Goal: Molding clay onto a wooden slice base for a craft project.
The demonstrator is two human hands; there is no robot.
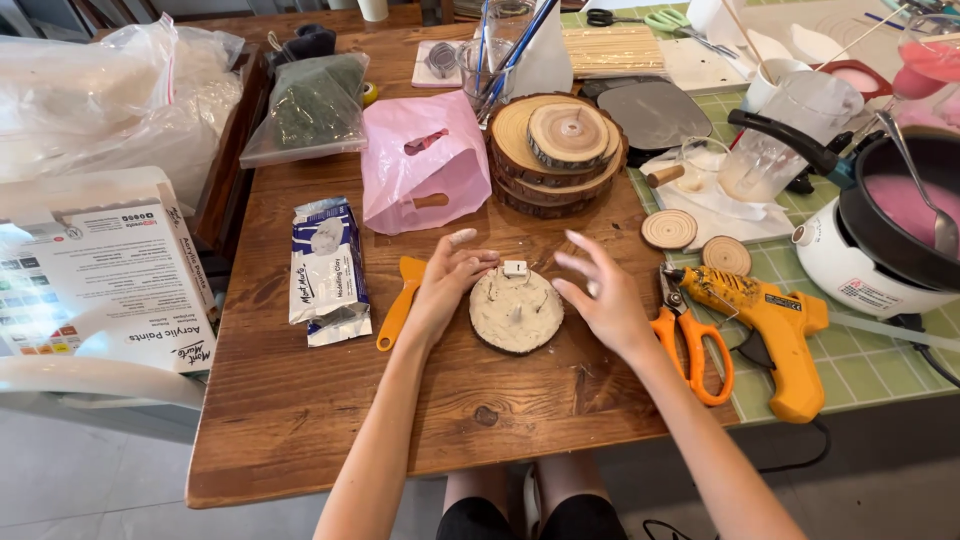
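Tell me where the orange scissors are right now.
In the head view, the orange scissors lie right of the right hand, beside the yellow glue gun.

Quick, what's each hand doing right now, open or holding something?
Left hand: open, holding nothing, fingers resting against the edge of the clay-covered wood slice.
Right hand: open, fingers spread, empty, beside the slice.

Orange scissors (pixel 690 345), yellow glue gun (pixel 765 320), pink bag (pixel 425 160), stacked wood slices (pixel 555 150).

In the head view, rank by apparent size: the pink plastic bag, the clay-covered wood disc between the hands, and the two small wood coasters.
1. pink plastic bag
2. clay-covered wood disc
3. small wood coasters, both look alike; unranked
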